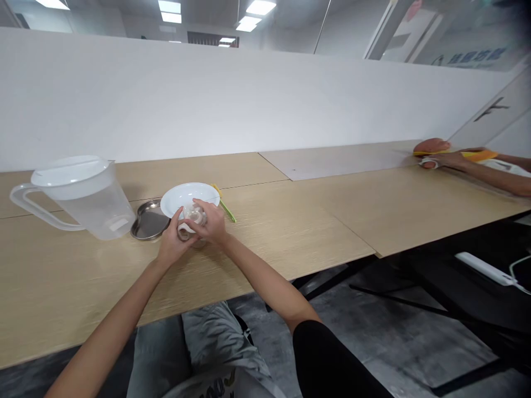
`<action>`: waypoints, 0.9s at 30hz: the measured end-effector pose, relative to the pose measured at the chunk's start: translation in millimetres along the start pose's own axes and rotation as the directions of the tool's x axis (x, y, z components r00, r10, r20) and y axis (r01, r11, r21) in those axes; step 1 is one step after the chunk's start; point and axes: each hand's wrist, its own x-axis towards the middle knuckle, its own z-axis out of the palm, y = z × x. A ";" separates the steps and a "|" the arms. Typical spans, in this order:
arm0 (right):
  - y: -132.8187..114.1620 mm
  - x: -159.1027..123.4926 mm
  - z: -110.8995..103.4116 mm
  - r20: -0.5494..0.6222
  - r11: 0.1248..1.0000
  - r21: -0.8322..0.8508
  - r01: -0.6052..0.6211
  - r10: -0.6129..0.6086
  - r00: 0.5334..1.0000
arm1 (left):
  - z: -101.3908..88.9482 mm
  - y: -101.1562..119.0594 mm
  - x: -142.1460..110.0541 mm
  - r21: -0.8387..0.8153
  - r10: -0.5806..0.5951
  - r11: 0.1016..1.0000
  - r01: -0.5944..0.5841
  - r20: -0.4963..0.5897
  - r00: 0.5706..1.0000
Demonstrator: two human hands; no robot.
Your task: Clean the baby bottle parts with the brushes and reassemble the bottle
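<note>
Both my hands are closed around a small clear container (193, 214), glass or plastic, just in front of a white bowl (178, 193). My left hand (174, 243) grips it from the left side. From the right, my right hand (213, 222) has its fingers wrapped over the upper part. The fingers hide much of the container, so I cannot tell its exact kind or whether it is lidded. Left of the bowl lies a kidney-shaped metal tray (148, 221). A green-handled brush (227, 210) with a yellow head rests against the bowl's right side.
A large translucent pitcher (95, 204) with a white lid stands at the left of the wooden table (282, 226). Far right, another person's hands (454, 160) work near an orange-brown object. A white wall (232, 99) runs behind the table.
</note>
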 end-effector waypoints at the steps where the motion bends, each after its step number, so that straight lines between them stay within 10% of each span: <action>1: 0.7 0.3 0.1 0.000 1.000 0.006 0.029 -0.029 1.000 | -0.4 1.5 0.1 0.004 -0.008 1.000 0.008 0.000 1.000; 11: 7.3 4.8 -3.1 -0.064 0.980 0.157 0.121 -0.112 0.992 | -0.2 3.4 -1.6 0.007 -0.045 0.999 0.045 -0.002 0.999; 17: 17.0 13.2 -6.4 -0.407 0.959 0.229 -0.167 0.250 0.879 | -0.1 3.4 -1.4 -0.001 -0.073 0.997 0.073 0.027 0.997; 27: 31.2 19.0 -4.7 -0.177 0.839 0.331 -0.433 0.505 0.844 | -0.7 2.1 -0.7 0.003 -0.063 0.998 0.063 0.040 0.997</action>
